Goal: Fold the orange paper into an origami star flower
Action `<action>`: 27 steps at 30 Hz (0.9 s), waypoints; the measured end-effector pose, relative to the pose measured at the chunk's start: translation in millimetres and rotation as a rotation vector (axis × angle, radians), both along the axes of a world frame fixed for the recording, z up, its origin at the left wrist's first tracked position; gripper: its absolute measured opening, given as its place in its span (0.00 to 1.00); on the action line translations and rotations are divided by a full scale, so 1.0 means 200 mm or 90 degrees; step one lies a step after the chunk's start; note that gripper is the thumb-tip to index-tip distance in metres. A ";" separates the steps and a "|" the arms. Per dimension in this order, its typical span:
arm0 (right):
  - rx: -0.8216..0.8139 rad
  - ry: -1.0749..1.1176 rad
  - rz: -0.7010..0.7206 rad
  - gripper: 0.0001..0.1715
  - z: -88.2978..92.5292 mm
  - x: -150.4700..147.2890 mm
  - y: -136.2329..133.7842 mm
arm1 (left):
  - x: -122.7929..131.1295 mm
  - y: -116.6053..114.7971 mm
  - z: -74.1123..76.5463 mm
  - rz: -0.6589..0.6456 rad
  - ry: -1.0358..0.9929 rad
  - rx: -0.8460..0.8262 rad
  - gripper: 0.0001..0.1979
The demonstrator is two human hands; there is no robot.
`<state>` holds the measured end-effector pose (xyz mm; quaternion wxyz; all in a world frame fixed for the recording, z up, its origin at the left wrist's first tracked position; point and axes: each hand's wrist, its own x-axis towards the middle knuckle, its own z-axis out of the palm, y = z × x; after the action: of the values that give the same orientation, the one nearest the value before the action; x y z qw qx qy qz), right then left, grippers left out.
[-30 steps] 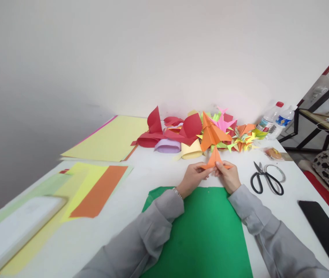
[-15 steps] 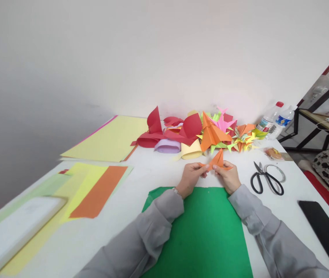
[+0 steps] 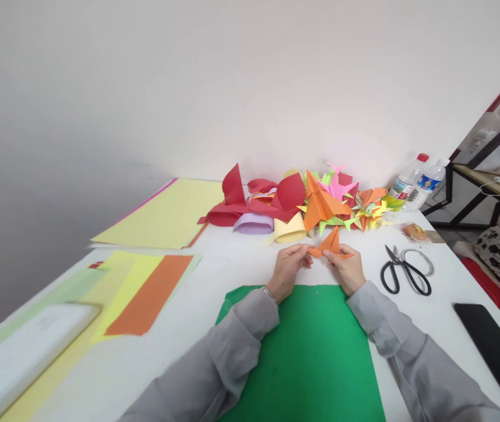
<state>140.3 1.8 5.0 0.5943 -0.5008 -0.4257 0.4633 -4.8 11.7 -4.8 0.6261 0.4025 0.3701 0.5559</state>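
Note:
Both hands hold a small folded orange paper piece [image 3: 329, 243] just above the white table [image 3: 214, 264], beyond a green sheet [image 3: 311, 351]. My left hand [image 3: 288, 268] pinches its left end with thumb and fingertips. My right hand [image 3: 345, 266] pinches its right side, fingers closed on the fold. The paper's pointed flap stands up between the hands.
A heap of folded coloured paper shapes [image 3: 306, 202] lies by the wall. Black scissors [image 3: 403, 272] sit to the right, two water bottles [image 3: 417, 181] behind them, a black phone [image 3: 491, 346] at the right edge. Yellow sheets [image 3: 166, 214] and orange sheets [image 3: 153, 293] lie left.
The orange piece's upright point has tilted to the right and sits lower. My left hand's fingers have shifted along its left end; the hands stay in place.

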 end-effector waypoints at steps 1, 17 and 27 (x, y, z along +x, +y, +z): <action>0.001 -0.003 -0.001 0.18 0.00 0.00 0.00 | 0.00 0.00 0.00 -0.003 -0.008 -0.003 0.15; 0.006 -0.009 0.004 0.18 -0.02 0.01 0.00 | -0.01 0.00 0.01 -0.023 -0.060 0.022 0.20; 0.013 0.017 0.027 0.18 -0.02 0.01 0.01 | 0.01 -0.03 0.04 -0.045 0.088 0.065 0.20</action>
<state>142.4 3.0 0.7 0.5949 -0.4795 -0.4331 0.4781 -2.9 5.9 3.7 0.5970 0.4843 0.3692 0.5223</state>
